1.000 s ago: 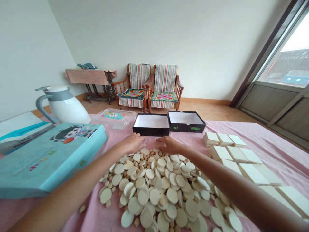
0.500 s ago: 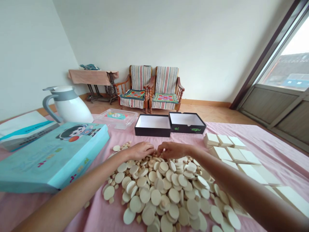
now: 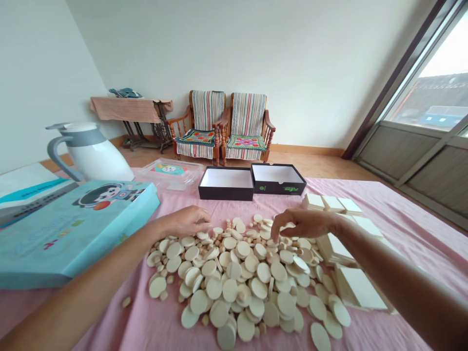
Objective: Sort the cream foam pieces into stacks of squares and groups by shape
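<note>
Pink cloth point(image 3: 413, 229) spans the lower frame. On it I log a blue printed box point(image 3: 62, 248) at left, a white jug point(image 3: 95, 158) at upper left, and two open black boxes point(image 3: 225, 184) at upper centre. Cream blocks point(image 3: 356, 287) stand in rows at right. A pile of pale wooden discs point(image 3: 234, 278) lies at centre. The left hand point(image 3: 186, 221) rests loosely open at its upper edge, holding nothing I can see. The right hand point(image 3: 303, 224) hovers above its upper right, fingers extended; I cannot tell whether it grasps anything.

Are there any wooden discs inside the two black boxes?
No, the open black cardboard box and the black box beside it show only bare white insides.
</note>
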The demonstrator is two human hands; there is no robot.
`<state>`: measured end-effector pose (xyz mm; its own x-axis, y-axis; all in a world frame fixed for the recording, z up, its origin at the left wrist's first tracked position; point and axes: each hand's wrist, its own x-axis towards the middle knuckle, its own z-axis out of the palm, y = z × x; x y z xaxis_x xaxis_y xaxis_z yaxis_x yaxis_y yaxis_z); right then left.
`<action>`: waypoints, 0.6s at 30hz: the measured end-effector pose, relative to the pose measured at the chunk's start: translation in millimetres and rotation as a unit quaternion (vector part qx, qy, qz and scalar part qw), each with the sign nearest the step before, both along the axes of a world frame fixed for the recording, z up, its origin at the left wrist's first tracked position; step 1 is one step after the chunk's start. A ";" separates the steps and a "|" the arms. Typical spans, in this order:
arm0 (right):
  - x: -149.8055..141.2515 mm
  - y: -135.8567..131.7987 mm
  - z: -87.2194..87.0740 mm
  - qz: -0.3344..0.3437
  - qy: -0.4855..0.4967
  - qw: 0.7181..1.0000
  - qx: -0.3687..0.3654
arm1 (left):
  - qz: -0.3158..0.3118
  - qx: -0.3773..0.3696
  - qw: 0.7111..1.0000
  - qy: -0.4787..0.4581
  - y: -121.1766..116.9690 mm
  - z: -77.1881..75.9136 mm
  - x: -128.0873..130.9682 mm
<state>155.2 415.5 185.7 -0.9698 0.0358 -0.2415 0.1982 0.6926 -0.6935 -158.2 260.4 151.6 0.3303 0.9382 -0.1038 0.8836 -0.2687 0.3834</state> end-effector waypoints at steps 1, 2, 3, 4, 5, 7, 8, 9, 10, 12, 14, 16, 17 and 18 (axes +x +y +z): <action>-4.6 1.6 -1.7 -0.012 0.015 1.000 0.006 | 0.014 0.006 1.000 -0.008 1.2 -0.2 -5.9; -11.9 2.3 -5.0 -0.027 0.032 0.999 0.011 | 0.032 0.017 0.999 -0.014 3.2 -1.2 -12.0; -21.7 2.1 -9.8 -0.046 0.052 0.997 0.017 | 0.054 0.033 0.998 -0.016 5.9 -2.9 -18.2; -33.6 0.9 -15.8 -0.066 0.071 0.995 0.025 | 0.076 0.051 0.996 -0.014 9.2 -5.4 -24.2; -46.9 -1.3 -22.4 -0.083 0.085 0.992 0.038 | 0.095 0.067 0.993 -0.008 12.9 -8.8 -29.8; -75.3 -7.8 -35.7 -0.100 0.100 0.987 0.076 | 0.122 0.088 0.988 0.013 20.2 -17.9 -39.2; -89.0 -11.7 -41.6 -0.099 0.100 0.986 0.094 | 0.133 0.095 0.986 0.023 23.1 -23.4 -42.6; -101.7 -15.6 -46.9 -0.098 0.099 0.984 0.109 | 0.141 0.099 0.985 0.031 25.3 -29.2 -45.0; -112.8 -19.3 -51.3 -0.093 0.096 0.984 0.121 | 0.147 0.099 0.984 0.038 26.5 -35.0 -46.3; -129.0 -25.9 -57.8 -0.078 0.086 0.983 0.139 | 0.152 0.098 0.982 0.048 25.7 -44.7 -46.1; -136.2 -30.6 -61.2 -0.047 0.075 0.984 0.154 | 0.144 0.096 0.984 0.052 21.6 -49.9 -43.4; -134.9 -33.1 -61.4 -0.012 0.065 0.984 0.163 | 0.126 0.091 0.987 0.051 16.1 -50.0 -40.2; -131.6 -33.4 -60.4 0.000 0.060 0.985 0.162 | 0.115 0.087 0.988 0.049 13.3 -48.4 -38.9; -127.0 -33.2 -58.7 0.010 0.053 0.986 0.158 | 0.106 0.084 0.990 0.047 10.7 -46.3 -38.1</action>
